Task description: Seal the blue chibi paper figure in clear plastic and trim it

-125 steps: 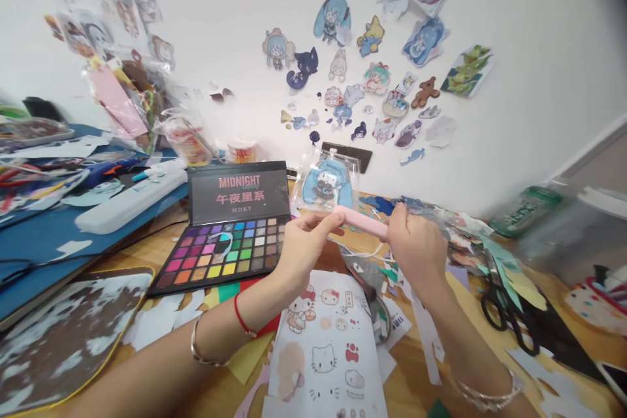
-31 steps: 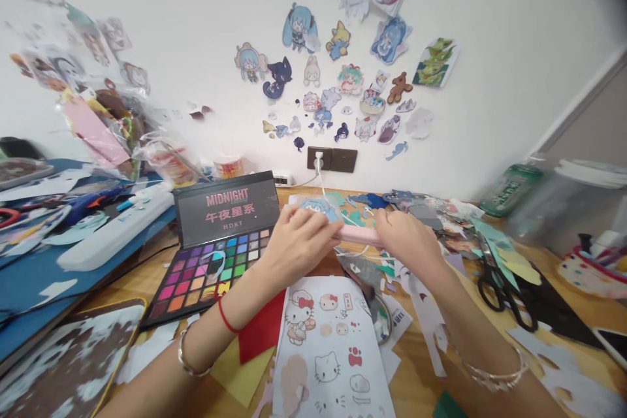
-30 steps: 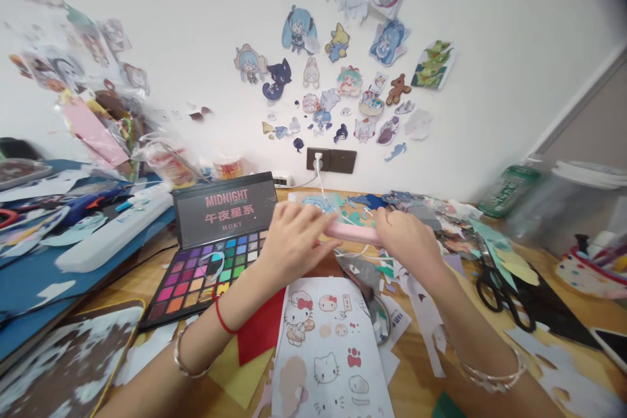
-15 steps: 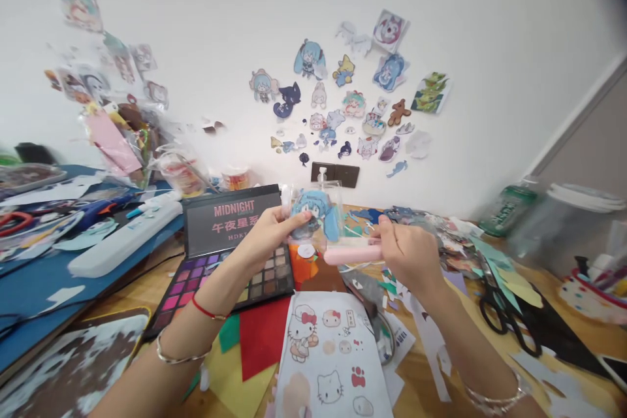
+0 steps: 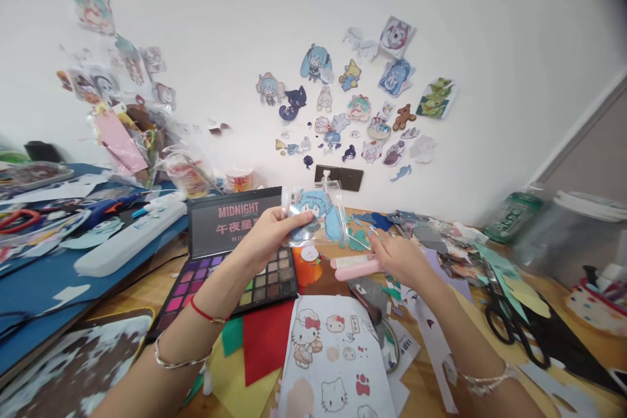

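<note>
My left hand (image 5: 267, 235) pinches a clear plastic bag (image 5: 336, 191), thumb in front. Inside the bag is a blue-haired cartoon cutout (image 5: 330, 219). In my right hand (image 5: 399, 258) is a pink mini hair straightener (image 5: 357, 269), its arms slightly parted and pointing left. It sits just below and to the right of the bag, apart from it. Below both hands lies a white sheet with cartoon cat drawings (image 5: 334, 359).
An open eyeshadow palette (image 5: 235, 222) stands behind my left forearm. Black-handled scissors (image 5: 514, 326) and paper scraps lie at right, near a green bottle (image 5: 512, 215). A white power strip (image 5: 132, 235) rests on the blue surface at left. Cutouts cover the wall.
The straightener has moved down and away from the bag's lower edge, and its arms show more apart. My left hand still holds the bag. The view has shifted slightly.
</note>
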### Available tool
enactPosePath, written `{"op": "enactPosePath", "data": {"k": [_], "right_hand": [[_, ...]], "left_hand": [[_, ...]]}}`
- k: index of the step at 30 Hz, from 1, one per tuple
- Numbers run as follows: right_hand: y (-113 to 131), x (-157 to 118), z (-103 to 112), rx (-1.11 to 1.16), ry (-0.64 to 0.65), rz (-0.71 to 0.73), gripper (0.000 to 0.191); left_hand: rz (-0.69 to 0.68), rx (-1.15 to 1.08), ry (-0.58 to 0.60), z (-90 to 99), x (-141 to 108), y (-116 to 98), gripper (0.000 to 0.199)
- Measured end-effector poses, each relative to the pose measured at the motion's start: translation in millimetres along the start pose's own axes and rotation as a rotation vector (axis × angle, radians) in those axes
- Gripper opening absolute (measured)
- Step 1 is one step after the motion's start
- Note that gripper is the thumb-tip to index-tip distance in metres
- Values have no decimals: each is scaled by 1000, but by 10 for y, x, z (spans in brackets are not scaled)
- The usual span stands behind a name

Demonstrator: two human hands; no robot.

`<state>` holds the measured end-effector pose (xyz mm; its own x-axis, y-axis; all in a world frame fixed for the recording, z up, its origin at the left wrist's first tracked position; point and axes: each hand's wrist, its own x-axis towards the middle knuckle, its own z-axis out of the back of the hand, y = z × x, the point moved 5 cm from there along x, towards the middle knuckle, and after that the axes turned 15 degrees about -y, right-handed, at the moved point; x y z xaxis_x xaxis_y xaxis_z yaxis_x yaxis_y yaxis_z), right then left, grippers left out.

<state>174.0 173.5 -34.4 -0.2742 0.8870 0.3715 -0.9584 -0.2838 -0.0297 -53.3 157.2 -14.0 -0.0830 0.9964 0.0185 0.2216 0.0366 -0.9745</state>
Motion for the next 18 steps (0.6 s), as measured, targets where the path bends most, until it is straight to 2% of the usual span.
{"op": "enactPosePath", "data": {"k": [4,7,12,15,18], "right_hand": [[24,-8,-256,52,50,58,46],[79,-29,-362,61,22,17,49],[176,-79,-474,130,6,-36,51],[214,-88,-504,221,57,-15,39],[245,-62,-376,332,57,8,36]], "left_hand": [[-63,136,14,-61,-65,-10,26],[-107,219,29,-101,-108,-24,28],[-111,222,69,-152,-135,9,27],[-102,197,84,-167,-131,46,26],[-103,210,67,-164,-132,53,24]]}}
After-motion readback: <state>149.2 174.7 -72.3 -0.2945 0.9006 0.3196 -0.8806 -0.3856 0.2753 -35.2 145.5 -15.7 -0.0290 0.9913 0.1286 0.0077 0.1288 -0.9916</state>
